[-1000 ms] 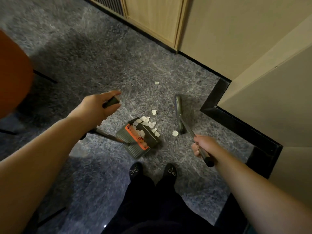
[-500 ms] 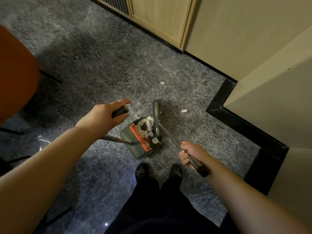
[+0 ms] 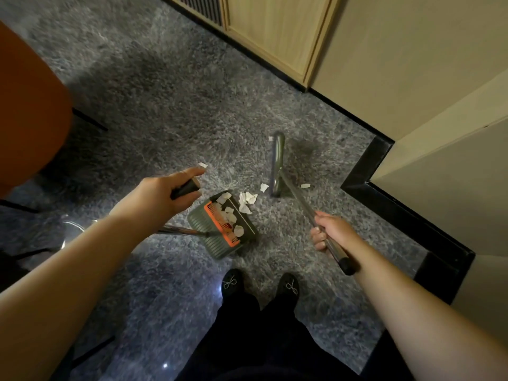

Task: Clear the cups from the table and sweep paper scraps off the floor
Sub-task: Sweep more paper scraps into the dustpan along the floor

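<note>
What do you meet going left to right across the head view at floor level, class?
Orange chair seat → left hand → green dustpan with orange comb → grey broom head → right hand → black skirting board.

Paper scraps (image 3: 248,201) between dustpan (image 3: 223,226) on left and broom head (image 3: 277,163) on right.

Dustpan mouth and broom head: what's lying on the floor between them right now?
In the head view, a cluster of paper scraps at the dustpan mouth, one loose scrap beside the broom head, otherwise bare floor.
</note>
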A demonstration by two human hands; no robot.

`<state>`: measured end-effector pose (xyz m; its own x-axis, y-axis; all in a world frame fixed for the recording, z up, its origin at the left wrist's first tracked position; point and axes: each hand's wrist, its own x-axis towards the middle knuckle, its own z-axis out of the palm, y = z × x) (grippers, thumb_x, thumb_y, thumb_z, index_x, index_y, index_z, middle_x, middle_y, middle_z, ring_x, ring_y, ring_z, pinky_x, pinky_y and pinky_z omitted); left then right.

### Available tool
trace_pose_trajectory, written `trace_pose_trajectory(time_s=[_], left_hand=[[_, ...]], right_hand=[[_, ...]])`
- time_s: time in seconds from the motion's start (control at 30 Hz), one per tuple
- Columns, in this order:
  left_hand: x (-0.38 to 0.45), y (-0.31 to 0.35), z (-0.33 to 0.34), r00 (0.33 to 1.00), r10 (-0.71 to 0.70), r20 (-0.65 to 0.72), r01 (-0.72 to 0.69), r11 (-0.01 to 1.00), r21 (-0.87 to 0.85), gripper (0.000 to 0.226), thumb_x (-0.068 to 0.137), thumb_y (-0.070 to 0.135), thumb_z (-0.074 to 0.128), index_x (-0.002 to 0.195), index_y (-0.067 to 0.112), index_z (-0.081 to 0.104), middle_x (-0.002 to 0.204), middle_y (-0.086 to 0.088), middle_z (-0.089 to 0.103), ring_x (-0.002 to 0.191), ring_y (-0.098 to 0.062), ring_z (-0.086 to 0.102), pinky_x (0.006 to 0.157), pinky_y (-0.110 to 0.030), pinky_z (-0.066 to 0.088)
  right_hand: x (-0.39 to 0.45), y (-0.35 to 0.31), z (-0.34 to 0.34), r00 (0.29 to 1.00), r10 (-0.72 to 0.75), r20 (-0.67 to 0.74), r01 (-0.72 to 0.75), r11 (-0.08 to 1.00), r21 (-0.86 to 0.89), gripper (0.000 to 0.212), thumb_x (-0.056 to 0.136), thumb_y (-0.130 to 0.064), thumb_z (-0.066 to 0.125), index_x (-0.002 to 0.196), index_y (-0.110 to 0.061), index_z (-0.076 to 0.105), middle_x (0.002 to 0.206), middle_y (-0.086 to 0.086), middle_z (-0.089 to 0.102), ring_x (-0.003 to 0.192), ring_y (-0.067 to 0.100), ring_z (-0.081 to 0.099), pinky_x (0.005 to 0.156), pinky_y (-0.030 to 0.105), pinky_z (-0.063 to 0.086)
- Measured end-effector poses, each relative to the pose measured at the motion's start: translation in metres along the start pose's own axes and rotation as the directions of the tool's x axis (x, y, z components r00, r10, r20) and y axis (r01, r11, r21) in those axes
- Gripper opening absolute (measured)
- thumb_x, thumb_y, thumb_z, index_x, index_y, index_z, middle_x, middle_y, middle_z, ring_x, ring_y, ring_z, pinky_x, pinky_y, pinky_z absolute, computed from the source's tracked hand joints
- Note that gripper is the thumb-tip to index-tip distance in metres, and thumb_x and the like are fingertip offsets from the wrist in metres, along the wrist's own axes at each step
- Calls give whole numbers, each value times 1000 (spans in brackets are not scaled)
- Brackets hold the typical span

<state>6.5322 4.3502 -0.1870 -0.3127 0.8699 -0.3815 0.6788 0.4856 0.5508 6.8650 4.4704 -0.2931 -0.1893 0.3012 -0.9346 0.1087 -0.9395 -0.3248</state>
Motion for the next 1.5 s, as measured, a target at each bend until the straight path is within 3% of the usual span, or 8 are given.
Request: trace_pose_trajectory(time_s=[0.17,0.37,0.5,0.7,0.9,1.2,1.3,1.5], left_hand=[[2,-11,-2,1000,-4,7,3,1000,16,55,88,44,66,117,76,33,91,18,65,76,3,62,70,-28,56],[-3,-19,-3,1000,-20,2,20,1000,16,52,87,46,65,122,72,37,79,34,55,67,23,52,50,-6,35],[-5,-23,-5,1000,-28,-7,28,999,19,52,87,46,65,122,73,35,77,36,54,70,22,53,55,-13,40],[-5,-25,-2,999,-33,6,33,999,16,52,88,45,66,129,65,40,95,18,62,83,-4,62,74,-30,55],[-7,-26,-1,1000,3,5,-3,1000,11,51,89,41,66,135,54,47,100,11,65,92,-13,65,79,-33,55],[-6,-29,-2,1000,19,19,-19,1000,22,50,91,43,64,133,57,43,96,14,64,90,-12,66,76,-34,57],[-5,-31,-1,999,39,9,-39,998,47,50,91,46,62,133,60,40,94,16,63,84,-10,65,67,-31,56],[-1,-37,-3,999,44,-10,-44,999,31,52,90,47,63,132,62,38,90,17,63,80,-6,65,71,-34,58]], right_hand=[[34,-7,19,1000,-16,0,16,1000,-10,35,104,-13,26,137,-24,35,45,-2,36,30,5,33,32,13,27],[51,13,49,995,40,89,-34,998,-59,36,104,-15,25,136,-28,35,45,-4,34,31,6,32,31,17,29],[43,34,58,985,121,127,-98,980,-173,43,105,-14,28,145,-29,28,52,-1,32,32,7,31,33,16,28],[6,64,69,977,171,130,-113,924,-365,49,105,-16,30,152,-27,20,59,4,32,31,7,31,33,13,28],[-27,62,63,981,129,147,-83,955,-284,48,105,-15,30,151,-25,22,59,5,36,31,6,32,33,14,29],[-25,43,60,999,12,34,-1,953,-304,49,104,-14,34,150,-26,25,54,5,40,32,8,35,32,17,30],[1,29,71,1000,25,-3,-25,959,-283,45,105,-15,30,148,-28,29,54,4,36,30,7,32,32,14,27],[37,15,96,998,61,-1,-59,960,-273,41,104,-14,28,141,-30,35,56,3,35,30,6,33,31,14,27]])
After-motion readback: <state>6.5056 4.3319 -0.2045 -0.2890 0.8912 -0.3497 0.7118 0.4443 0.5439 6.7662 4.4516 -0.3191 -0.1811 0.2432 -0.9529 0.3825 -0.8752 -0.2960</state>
